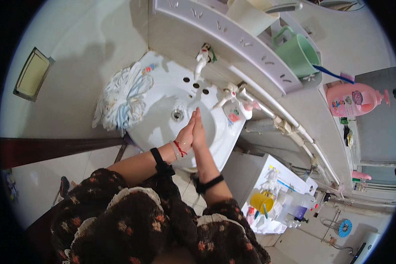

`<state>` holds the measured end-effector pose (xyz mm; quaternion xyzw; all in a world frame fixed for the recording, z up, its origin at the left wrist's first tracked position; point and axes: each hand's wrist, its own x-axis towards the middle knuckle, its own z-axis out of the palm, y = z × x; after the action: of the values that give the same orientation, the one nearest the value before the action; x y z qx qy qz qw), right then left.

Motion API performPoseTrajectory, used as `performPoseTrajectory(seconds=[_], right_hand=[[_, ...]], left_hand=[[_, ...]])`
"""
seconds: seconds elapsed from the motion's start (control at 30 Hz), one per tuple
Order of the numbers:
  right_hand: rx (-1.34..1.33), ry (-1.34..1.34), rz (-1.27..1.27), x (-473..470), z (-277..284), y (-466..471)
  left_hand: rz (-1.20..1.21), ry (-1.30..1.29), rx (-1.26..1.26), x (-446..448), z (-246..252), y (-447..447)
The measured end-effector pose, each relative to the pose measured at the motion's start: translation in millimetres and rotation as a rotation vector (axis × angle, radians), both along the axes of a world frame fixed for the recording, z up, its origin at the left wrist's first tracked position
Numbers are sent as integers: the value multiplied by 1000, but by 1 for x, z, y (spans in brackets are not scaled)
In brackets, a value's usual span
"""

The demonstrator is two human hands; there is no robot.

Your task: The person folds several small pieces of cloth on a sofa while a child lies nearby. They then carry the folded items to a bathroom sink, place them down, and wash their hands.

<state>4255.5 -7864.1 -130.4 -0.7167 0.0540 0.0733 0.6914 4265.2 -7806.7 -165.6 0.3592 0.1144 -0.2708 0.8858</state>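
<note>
Over the white ceramic washbasin (155,128), my left hand (184,133) and my right hand (199,133) are pressed palm to palm. Their fingers are straight, held together and pointed towards the back of the basin. No object shows in either hand, though the palms hide what lies between them. Just beyond the fingertips is the metal drain (177,114). A white tap (202,62) stands out from the wall behind, and a second white tap (229,95) is at the basin's right. Beside that one is a pump bottle (235,112) with a pink head.
Bunched white cloth (123,99) covers the basin's left rim. A wall shelf (250,43) above holds a green cup (298,54) and a toothbrush (333,74). A pink pump bottle (351,99) is farther right. On a white-topped unit (262,171) stand a yellow cup (261,203) and several bottles.
</note>
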Motion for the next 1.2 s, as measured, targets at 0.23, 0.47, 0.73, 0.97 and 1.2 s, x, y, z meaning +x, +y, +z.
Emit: performPoseTrajectory(seconds=[0.23, 0.47, 0.73, 0.97, 1.2], right_hand=[[224, 202, -70, 0, 1, 1], [213, 78, -52, 2, -20, -2], [556, 251, 1, 3, -54, -7], [146, 227, -237, 8, -67, -5], [-344, -183, -185, 20, -56, 3]], left_hand=[[-202, -382, 634, -8, -20, 4], [55, -805, 797, 5, -23, 4], [-181, -1344, 1248, 26, -14, 40], [-290, -280, 735, 30, -32, 25], [-56, 40, 14, 28, -59, 27]])
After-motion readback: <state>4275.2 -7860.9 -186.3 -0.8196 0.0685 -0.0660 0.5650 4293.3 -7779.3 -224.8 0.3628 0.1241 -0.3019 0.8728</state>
